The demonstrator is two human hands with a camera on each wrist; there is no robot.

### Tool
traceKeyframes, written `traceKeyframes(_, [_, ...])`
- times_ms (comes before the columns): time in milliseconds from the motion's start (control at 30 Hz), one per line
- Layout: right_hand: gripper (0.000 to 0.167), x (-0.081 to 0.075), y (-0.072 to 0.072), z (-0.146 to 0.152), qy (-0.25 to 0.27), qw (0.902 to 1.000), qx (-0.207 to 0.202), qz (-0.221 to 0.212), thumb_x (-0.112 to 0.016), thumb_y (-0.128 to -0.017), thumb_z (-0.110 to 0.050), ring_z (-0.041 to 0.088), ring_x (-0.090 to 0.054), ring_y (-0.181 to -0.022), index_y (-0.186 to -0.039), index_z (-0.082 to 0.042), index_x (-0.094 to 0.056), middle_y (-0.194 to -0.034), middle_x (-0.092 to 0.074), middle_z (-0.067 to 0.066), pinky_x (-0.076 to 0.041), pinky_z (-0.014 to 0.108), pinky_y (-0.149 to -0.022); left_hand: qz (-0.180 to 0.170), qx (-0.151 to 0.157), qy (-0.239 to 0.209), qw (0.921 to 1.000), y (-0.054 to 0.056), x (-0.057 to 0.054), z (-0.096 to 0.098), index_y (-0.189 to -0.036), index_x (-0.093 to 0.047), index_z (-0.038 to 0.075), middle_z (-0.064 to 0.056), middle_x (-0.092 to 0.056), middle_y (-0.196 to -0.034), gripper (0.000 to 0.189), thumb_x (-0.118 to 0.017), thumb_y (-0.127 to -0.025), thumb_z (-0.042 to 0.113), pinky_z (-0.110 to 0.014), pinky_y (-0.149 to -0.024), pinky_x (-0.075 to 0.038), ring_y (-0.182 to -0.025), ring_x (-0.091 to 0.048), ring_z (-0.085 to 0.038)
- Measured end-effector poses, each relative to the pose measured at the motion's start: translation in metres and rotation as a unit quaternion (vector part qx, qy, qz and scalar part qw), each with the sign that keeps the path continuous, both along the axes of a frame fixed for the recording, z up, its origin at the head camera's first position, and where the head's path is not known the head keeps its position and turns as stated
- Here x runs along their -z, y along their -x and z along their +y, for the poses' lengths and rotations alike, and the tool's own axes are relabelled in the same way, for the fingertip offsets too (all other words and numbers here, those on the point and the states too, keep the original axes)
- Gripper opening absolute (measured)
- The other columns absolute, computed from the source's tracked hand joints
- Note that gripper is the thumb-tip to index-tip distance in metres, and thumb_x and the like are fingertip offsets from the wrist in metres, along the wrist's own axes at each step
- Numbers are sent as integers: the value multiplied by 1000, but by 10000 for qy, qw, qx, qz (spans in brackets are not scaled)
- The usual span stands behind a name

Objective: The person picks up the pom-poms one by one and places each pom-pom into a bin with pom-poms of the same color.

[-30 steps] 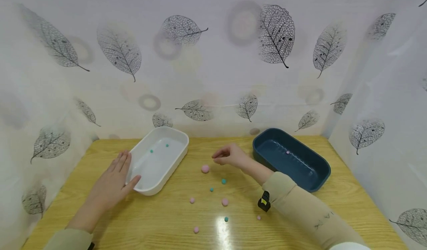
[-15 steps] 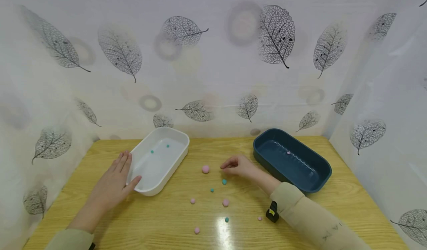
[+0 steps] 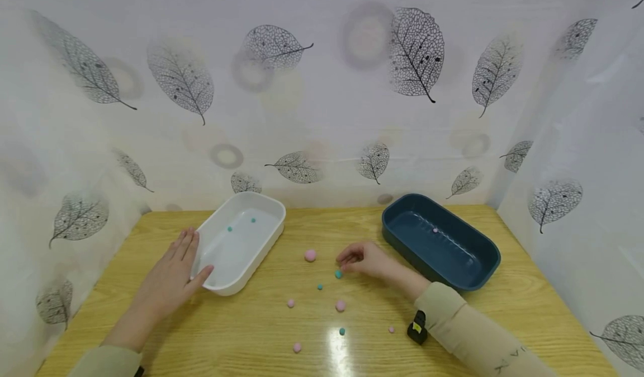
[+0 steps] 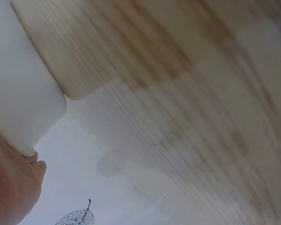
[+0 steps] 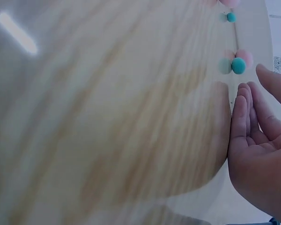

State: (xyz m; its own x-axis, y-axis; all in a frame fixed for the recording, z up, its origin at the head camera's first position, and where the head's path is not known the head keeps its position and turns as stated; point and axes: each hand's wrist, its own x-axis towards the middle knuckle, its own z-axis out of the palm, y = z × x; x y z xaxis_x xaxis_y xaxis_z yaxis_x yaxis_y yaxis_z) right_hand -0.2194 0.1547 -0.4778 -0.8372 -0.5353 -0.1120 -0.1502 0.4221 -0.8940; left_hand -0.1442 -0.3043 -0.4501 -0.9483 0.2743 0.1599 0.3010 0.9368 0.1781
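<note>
In the head view my left hand [image 3: 168, 279] rests with straight fingers along the near-left rim of a white tray [image 3: 251, 271]. Two small teal balls [image 3: 253, 220] lie inside that tray. My right hand [image 3: 369, 260] is low over the table, fingers loosely bent, just beside a teal ball [image 3: 338, 274]. The right wrist view shows a gap between the thumb and the fingers; the same teal ball [image 5: 238, 65] sits just beyond the fingertips, with nothing held. A larger pink ball [image 3: 310, 255] lies a little farther left and back.
A dark blue tray [image 3: 443, 252] with one small pink ball [image 3: 435, 230] stands at the right. Several more balls are scattered across the wooden table [image 3: 226, 332], among them a pink one [image 3: 340, 306] and a teal one [image 3: 342, 331]. A leaf-print curtain [image 3: 322, 114] surrounds the table.
My right hand has moved right and nearer to me, from beside the large pink ball to beside the teal ball. The left hand has stayed on the white tray.
</note>
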Motion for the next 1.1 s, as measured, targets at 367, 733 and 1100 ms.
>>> traceKeyframes(367, [21,0,-7,-4,-155,9994,-149,256,-83,-90,-6,5,-67,-84,-109,2,-78,-99,-78,14,-58,17,-75,284,47,-33,9996,0,4,-1,-161,-21,-17,-37,-22,-170,87,-56,-108,43,-23,-132,15,-161,-20,-49])
traceKeyframes(733, [15,0,-10,-7,-338,9981,-84,508,-85,-88,-5,3,-64,-80,-102,-2,-80,-92,-76,9,-56,16,-72,397,90,-16,9992,2,7,-1,-160,-23,-17,-38,-27,-168,86,-57,-108,42,-38,-138,2,-160,-24,-50])
traceKeyframes(1100, [9,1,-9,-7,-466,9969,-93,622,-83,-89,-3,3,-62,-77,-97,-3,-80,-88,-74,6,-55,16,-70,152,32,-2,9999,3,6,-1,-162,-18,-16,-37,-20,-170,88,-52,-110,45,-37,-137,6,-161,-21,-51])
